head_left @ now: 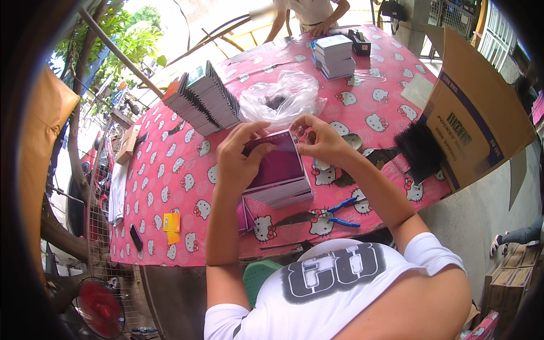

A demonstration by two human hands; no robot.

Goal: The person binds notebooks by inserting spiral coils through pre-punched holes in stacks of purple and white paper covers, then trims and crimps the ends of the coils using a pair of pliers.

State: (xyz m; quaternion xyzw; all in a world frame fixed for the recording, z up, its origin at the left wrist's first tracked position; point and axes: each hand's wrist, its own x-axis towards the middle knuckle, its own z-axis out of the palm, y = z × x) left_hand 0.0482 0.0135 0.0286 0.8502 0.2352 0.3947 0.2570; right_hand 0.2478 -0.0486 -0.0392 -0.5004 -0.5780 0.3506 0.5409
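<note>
A stack of small notebooks or pads with purple covers (281, 169) lies on the pink table in front of me. My left hand (242, 152) bends over its upper left edge, the thumb pressing on the top cover, the fingers closed at the far edge. At the upper right corner, my right hand (319, 137) has its fingers curled in a pinch; whatever they grip is too small to make out. Blue-handled pliers (344, 213) lie open to the right of the stack. Beyond my hands sits a clear plastic bag (300, 93) with dark wire-like pieces inside.
Tall stacks of spiral-bound notebooks (198, 102) stand far left. Another book stack (334, 55) is at the back, near a person (311, 12). On the right, black coils (419, 148) spill beside a large cardboard box (473, 113). A phone (136, 238) and yellow packet (171, 222) lie left.
</note>
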